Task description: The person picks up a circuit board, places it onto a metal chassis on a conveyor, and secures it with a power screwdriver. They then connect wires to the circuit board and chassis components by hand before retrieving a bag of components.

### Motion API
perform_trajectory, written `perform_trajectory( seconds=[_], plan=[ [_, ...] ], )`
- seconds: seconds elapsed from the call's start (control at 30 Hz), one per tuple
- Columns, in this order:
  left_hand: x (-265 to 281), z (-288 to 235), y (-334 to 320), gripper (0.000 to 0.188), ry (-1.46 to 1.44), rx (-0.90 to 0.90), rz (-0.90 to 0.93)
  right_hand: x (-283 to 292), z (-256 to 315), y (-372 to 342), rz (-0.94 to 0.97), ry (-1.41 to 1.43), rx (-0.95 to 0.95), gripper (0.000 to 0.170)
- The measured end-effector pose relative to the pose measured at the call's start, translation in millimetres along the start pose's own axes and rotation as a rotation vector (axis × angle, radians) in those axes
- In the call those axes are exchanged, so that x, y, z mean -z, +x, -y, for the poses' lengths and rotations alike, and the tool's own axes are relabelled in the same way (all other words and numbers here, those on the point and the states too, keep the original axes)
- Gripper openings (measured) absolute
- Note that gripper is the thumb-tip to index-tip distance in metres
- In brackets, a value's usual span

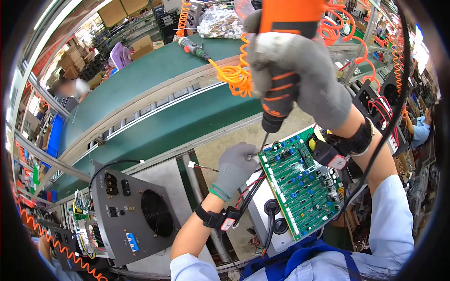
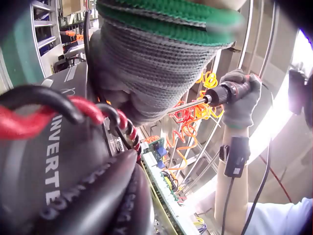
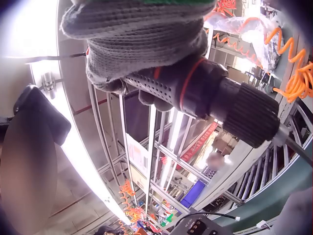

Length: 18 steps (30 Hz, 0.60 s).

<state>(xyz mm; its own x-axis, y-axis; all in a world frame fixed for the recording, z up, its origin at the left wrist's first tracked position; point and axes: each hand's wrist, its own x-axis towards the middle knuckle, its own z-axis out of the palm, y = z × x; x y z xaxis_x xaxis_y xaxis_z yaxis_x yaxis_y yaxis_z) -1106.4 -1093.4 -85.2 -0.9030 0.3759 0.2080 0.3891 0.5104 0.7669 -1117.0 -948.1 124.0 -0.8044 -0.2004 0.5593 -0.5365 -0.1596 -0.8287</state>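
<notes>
My gloved right hand (image 1: 321, 70) grips an orange and black electric drill (image 1: 281, 91), held upright with its chuck downward. From the chuck a thin bit (image 1: 265, 139) runs down to the near-left corner of a green circuit board (image 1: 300, 187). That board lies tilted on a pale metal casing (image 1: 258, 206). Close beside the bit's tip is my gloved left hand (image 1: 236, 166), its fingers bent at the board's corner. In the left wrist view the palm hides those fingertips, so I cannot tell what they hold. Black cables (image 2: 98, 196) and a red-black twisted wire (image 2: 88, 110) pass below the left hand.
A dark grey inverter unit (image 1: 136, 210) with a round fan stands at left. Beyond runs a green conveyor (image 1: 178, 129); a smaller driver (image 1: 193, 48) lies behind it beside a coiled orange hose (image 1: 234, 80). A loose white connector (image 1: 191, 164) sticks out left of my left hand.
</notes>
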Motion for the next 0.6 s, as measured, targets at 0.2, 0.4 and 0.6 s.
perform_trajectory(
  seconds=[0.2,0.4,0.6],
  plan=[
    [2,-4,0,0.013,0.035,0.042,0.032,-3,-15,17,0.168,-0.218,-0.081,0.028],
    [3,-3,1,0.020,0.070,0.026,0.060,-4,-17,13,0.134,-0.129,0.059,0.029],
    [33,-18,-16,0.028,-0.658,0.352,0.055,3,-14,16,0.200,0.094,-0.039,0.023]
  ],
)
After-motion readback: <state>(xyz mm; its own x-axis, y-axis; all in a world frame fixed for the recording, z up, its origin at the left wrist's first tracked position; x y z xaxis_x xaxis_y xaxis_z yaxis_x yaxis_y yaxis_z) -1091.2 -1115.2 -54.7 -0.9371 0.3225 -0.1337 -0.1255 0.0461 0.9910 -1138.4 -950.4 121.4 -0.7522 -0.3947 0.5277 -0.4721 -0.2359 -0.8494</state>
